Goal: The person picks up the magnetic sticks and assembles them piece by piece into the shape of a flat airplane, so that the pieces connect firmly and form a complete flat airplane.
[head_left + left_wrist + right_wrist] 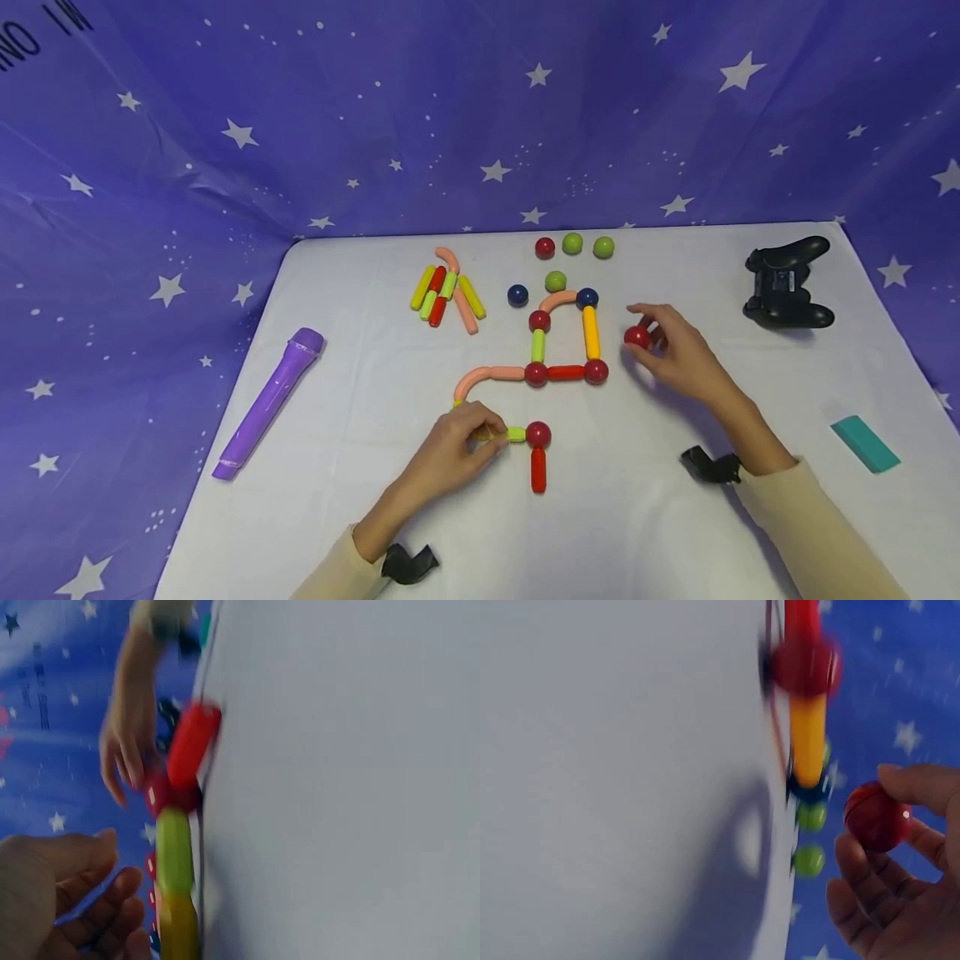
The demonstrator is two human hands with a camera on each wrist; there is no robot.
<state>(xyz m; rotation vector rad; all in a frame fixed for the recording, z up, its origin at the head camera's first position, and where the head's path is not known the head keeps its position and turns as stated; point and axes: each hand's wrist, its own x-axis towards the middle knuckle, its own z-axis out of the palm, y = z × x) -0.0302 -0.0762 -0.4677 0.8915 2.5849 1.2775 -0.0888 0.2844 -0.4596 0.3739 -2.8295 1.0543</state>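
- Your right hand [675, 352] pinches one red ball [636, 337] between thumb and fingers. This ball is just right of the shape [566, 372], which lies between your hands and a little beyond them; it seems lifted from the table [645, 517].
- Your left hand [450, 442] has its fingers loosely bent, thumb and index a little apart, and seems to hold nothing. It is over the near row of the shape, beside a green rod [516, 434]; whether it touches, I cannot tell.
- For good work, I would hold the ball lightly by its sides, with the face toward the shape free, and move it slowly. The joints may turn easily, so let your left hand steady the row without pushing.
- Balls: six red, of which one is in your right hand, four in the shape and one beyond; three green balls [572, 243]; two blue balls [517, 296].
- Rods: beyond your left hand, the pile [438, 312] shows two yellow, two red, two green, two pink. In the shape I count two red and two green; your left hand partly covers the yellow, and the pink joints are unclear.
- Right of your right hand: one controller [780, 283], one teal block [866, 444]. Left of your left hand: one microphone [268, 404].
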